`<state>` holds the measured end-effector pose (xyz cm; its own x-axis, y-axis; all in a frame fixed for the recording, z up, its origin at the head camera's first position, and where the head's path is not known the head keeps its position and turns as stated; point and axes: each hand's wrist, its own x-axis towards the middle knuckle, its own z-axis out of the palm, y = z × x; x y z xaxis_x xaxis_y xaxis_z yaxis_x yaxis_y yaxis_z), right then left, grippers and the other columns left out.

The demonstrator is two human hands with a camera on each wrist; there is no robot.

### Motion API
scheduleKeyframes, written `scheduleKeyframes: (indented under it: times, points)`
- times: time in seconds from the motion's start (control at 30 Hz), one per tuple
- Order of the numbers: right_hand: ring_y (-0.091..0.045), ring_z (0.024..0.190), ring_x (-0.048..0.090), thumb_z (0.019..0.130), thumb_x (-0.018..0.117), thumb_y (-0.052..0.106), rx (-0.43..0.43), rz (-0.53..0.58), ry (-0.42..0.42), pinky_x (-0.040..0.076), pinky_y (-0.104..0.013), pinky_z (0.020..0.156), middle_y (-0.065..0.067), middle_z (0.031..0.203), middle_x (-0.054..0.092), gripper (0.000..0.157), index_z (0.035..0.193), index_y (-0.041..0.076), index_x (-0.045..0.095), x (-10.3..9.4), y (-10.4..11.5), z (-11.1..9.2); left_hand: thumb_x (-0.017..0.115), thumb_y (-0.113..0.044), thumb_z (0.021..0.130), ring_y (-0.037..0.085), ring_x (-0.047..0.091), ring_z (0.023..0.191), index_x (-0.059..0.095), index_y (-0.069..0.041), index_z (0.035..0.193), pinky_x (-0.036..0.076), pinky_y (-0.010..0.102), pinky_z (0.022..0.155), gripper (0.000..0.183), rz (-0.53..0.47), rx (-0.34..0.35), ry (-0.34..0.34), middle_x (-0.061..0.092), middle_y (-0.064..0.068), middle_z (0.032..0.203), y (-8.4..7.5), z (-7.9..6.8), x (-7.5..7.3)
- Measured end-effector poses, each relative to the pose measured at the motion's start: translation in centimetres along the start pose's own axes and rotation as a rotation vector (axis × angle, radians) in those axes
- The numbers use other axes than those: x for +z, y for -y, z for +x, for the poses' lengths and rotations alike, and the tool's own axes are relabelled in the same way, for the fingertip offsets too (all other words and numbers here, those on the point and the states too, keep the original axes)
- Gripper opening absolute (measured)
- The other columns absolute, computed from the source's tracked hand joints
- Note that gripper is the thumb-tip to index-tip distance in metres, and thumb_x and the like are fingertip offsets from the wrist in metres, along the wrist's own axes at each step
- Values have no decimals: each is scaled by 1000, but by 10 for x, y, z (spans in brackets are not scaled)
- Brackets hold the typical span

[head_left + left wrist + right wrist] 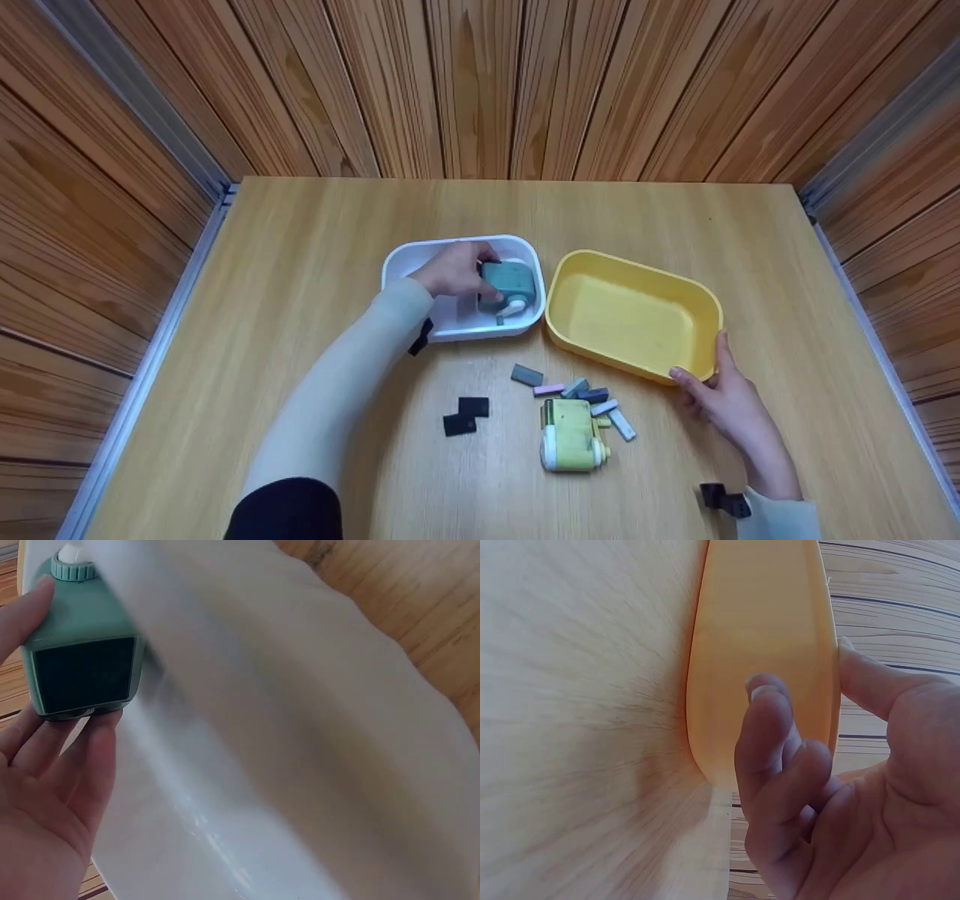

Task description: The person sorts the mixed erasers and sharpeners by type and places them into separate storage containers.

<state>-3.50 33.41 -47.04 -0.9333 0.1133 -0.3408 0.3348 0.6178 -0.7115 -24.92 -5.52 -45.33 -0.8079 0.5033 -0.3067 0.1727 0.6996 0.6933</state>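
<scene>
My left hand [457, 270] reaches into the white bin [409, 259] and grips a green hand-crank pencil sharpener [511, 280] at the bin's right end. In the left wrist view, the thumb lies on one side of the sharpener and the fingers on the opposite side, with its dark panel [86, 675] facing the camera. A white crank shows at its near side. My right hand [731, 401] holds the near right corner of the yellow bin [630, 259], thumb at the rim. In the right wrist view, its other fingers [769, 720] are bent beside the outer wall.
In front of the bins lies a yellow pencil sharpener [574, 435] with white side parts. Several small erasers, among them a grey-blue one [527, 375] and a pink one [548, 390], lie around its far side. Two black flat pieces [460, 424] are left of it.
</scene>
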Motion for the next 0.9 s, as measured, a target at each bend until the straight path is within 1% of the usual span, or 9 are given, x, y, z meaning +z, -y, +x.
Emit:
scheduleKeyframes:
  times: [0.07,0.27,0.43,0.63,0.83,0.9]
  points:
    - [-23,73,64,91,60,61,-8,-8,-2,52,-32,61,-9,81,65,112,155,17,-21,0,0,0,88,-28,77,18,55,111,59,-12,131,43,36,101,63,-4,6,8,59,3,126,2,-1,0]
    - [-23,75,64,91,60,61,5,4,10,53,-33,63,-10,84,65,111,155,20,-21,0,1,-1,88,-28,77,19,51,122,54,-13,136,37,38,109,69,-37,11,42,56,3,133,6,-5,-2]
    - [-24,78,64,91,59,63,13,13,13,54,-34,66,-11,87,65,110,155,23,-21,0,0,0,87,-28,79,20,49,127,52,-13,140,34,40,112,73,-68,15,56,54,3,138,8,-10,-2]
    - [-24,79,65,90,60,63,17,13,14,55,-34,68,-11,87,65,111,155,23,-21,1,0,0,84,-30,81,20,46,133,49,-15,145,32,42,113,75,-61,33,41,51,1,144,7,-17,-1]
    - [-24,79,65,90,59,64,22,11,9,55,-34,67,-10,87,65,111,155,24,-21,1,1,-1,84,-32,81,19,43,135,47,-17,148,31,43,114,77,-83,52,14,50,-1,146,5,-24,0]
    - [-24,77,65,90,60,63,10,3,3,55,-33,66,-10,85,65,112,155,21,-21,0,0,-1,84,-32,81,19,43,135,47,-16,148,31,42,114,78,-77,66,5,50,-1,146,4,-27,1]
